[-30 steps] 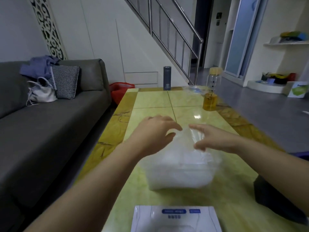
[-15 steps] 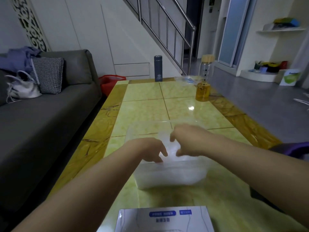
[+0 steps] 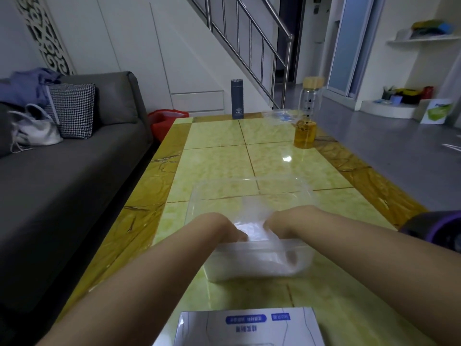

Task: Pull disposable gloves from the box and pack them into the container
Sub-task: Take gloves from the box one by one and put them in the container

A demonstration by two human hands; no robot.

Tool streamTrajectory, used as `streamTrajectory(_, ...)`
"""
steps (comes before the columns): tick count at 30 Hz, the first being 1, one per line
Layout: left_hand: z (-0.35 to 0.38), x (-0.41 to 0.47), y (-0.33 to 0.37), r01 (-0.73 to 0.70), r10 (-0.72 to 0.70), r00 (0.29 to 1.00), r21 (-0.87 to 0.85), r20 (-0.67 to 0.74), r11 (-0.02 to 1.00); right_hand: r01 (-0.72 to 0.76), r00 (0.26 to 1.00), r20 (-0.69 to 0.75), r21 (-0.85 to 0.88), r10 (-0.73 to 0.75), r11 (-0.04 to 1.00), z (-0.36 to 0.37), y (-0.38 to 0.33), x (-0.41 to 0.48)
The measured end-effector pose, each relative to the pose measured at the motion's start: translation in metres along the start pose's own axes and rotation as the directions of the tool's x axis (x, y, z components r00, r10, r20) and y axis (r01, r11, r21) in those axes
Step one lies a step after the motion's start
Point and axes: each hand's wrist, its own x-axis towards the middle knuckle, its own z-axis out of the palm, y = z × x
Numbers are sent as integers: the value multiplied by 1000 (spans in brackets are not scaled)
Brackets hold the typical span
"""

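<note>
Glove box [image 3: 249, 325] at near table [image 3: 214, 166] edge, print upside down to camera. Just beyond it, clear container [image 3: 249, 186], its near half filled with thin whitish gloves [image 3: 249, 268]. Left hand [image 3: 224, 227] and right hand [image 3: 279, 222] both reach down inside, fingers bent onto the pile; one filmy glove sticks up between them. Fingertips blurred behind the plastic wall, so possibly pinching, but can't tell whether either hand grasps. Further back: jar of amber liquid [image 3: 305, 134], dark flask [image 3: 237, 99] at far edge. Grey sofa [image 3: 62, 183] on left.
</note>
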Motion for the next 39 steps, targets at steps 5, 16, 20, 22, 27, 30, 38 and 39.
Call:
streamTrajectory(5,-11,-54,0,-132,76,941,-151,-329,980,66,979,-193,17,-62,998,-15,-1,-49)
streamTrajectory(16,90,-172,3,-444,65,593,-259,-802,858,500,752,-502,11,-427,866,57,-61,-159)
streamTrajectory(20,135,-172,17,-252,134,905,-254,-403,934,460,777,-445,-80,-444,884,91,-81,-145)
streamTrajectory(22,141,-170,21,-213,129,935,-233,-329,949,461,789,-495,84,-365,883,95,-87,-141)
streamTrajectory(27,141,-167,23,-182,100,943,-241,-317,953,385,817,-543,265,-193,884,99,-102,-133)
streamTrajectory(30,142,-168,25,-174,91,946,-249,-310,953,437,780,-557,161,-284,885,94,-102,-147)
streamTrajectory(38,142,-166,21,-151,79,956,-245,-281,958,381,654,-569,-323,-499,866,52,-80,-185)
streamTrajectory(39,142,-166,21,-151,78,955,-243,-285,958,363,645,-600,-303,-472,881,43,-74,-189)
